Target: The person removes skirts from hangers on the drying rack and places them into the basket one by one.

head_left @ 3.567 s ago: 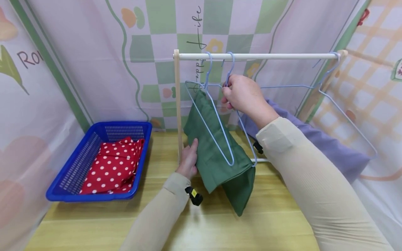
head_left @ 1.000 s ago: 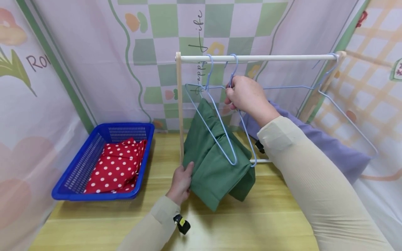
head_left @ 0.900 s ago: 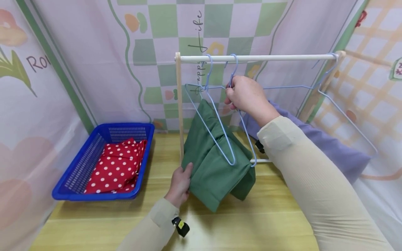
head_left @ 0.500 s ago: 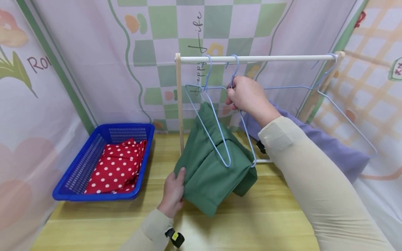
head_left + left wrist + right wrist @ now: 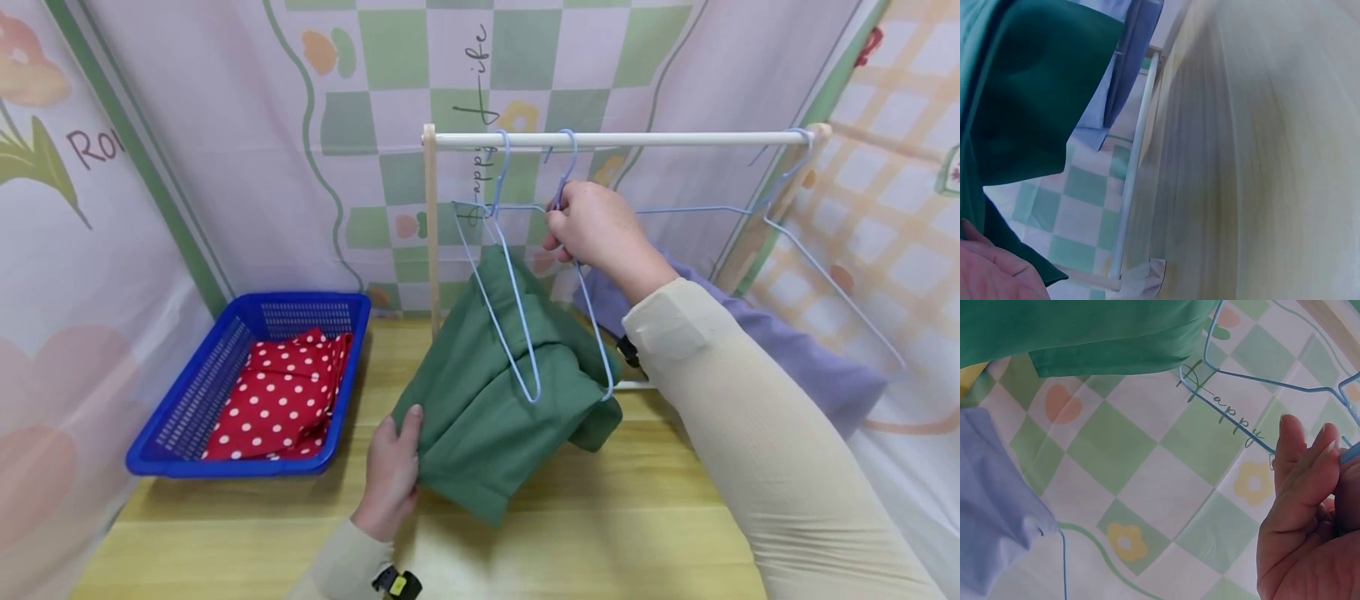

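In the head view a folded green cloth (image 5: 480,433) hangs draped over the bottom of a blue wire hanger (image 5: 595,325). My right hand (image 5: 600,229) pinches this hanger at its neck, just below the hook on the rod. Down at the cloth's left edge, my left hand (image 5: 392,471) grips the fabric with the thumb on top; its other fingers are mostly hidden. A second blue hanger (image 5: 520,312) hangs to the left, in front of the cloth. The right wrist view shows the green cloth (image 5: 1097,331) and my curled right hand (image 5: 1310,512).
A white rod (image 5: 675,139) on wooden posts carries the hangers. At its right end hangs a purple cloth (image 5: 795,350) on another hanger. The blue basket (image 5: 225,468) on the left holds a red polka-dot cloth (image 5: 273,404). All this stands on a wooden table (image 5: 600,525).
My left hand has moved left and toward me, drawing the green cloth's left edge with it, so the cloth spreads wider. My right hand keeps its grip on the hanger, shifting slightly right.
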A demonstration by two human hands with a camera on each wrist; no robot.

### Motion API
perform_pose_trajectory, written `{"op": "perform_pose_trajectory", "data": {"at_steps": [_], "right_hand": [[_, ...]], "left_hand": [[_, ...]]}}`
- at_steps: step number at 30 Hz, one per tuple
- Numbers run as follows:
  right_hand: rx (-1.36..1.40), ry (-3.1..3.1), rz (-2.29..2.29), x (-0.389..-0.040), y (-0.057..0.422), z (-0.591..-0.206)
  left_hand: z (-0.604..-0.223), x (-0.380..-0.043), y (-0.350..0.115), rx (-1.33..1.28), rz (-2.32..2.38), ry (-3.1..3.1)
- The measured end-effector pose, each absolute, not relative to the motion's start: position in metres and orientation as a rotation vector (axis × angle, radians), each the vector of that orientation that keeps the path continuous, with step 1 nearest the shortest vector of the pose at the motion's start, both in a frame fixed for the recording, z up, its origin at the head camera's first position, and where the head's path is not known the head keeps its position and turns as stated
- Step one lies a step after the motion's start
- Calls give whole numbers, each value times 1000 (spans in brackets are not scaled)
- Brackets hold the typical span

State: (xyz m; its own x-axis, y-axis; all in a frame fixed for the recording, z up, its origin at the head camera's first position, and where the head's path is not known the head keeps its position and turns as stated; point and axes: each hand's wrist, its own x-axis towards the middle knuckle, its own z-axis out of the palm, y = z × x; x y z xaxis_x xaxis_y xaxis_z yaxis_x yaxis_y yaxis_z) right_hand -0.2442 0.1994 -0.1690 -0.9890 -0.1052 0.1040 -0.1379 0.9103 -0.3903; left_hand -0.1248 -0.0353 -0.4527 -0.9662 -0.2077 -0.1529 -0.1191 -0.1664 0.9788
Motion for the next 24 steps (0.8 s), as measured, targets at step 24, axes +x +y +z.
{"op": "perform_pose_trajectory", "data": {"at_steps": [24], "right_hand": [[201,-2984,629,-248,205,-171]], "left_hand": [[-431,-100,-72,432,-2210,-1880]]}}
